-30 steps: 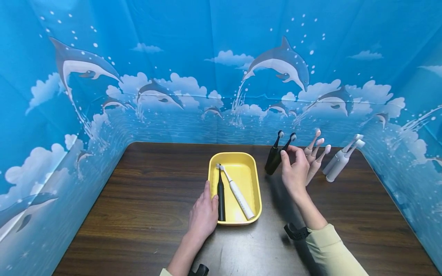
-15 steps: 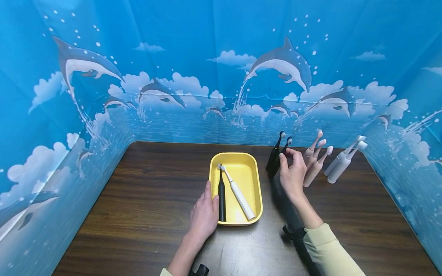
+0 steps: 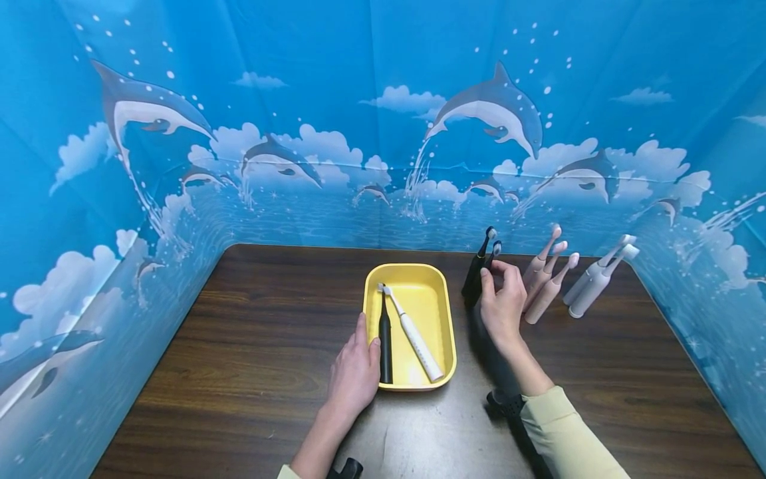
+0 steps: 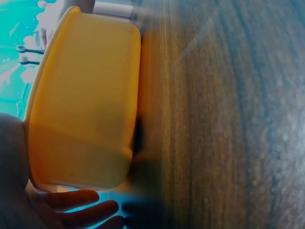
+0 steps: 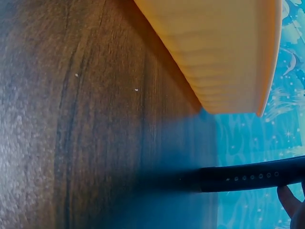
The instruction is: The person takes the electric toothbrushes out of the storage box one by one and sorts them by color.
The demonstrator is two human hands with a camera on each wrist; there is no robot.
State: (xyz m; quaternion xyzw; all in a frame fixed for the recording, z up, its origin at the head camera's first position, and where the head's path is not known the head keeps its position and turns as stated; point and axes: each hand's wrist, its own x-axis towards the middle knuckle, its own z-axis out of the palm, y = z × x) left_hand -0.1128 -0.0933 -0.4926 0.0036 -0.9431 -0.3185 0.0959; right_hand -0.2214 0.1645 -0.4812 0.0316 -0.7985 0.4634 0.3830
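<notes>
My left hand (image 3: 356, 372) rests along the left side of a yellow tray (image 3: 429, 299), its thumb at the rim and its fingers extended in the left wrist view. Inside the tray lie a black electric toothbrush (image 3: 385, 339) and a white electric toothbrush (image 3: 419, 342), the white one slanting. My right hand (image 3: 504, 306) pinches another black electric toothbrush (image 5: 248, 175) by its upper handle, brush head up. A further black electric toothbrush (image 3: 475, 268) stands just behind it. Whether the pinched toothbrush touches the table cannot be told.
Three pink electric toothbrushes (image 3: 546, 299) stand right of my right hand. Two pale grey electric toothbrushes (image 3: 589, 289) stand farther right. A blue dolphin-print curtain (image 3: 335, 100) encloses the back and sides of the dark wooden table (image 3: 269, 319).
My right hand has moved slightly left and toward me, with the pinched black toothbrush shifting and becoming more upright. My left hand and the tray stay in place.
</notes>
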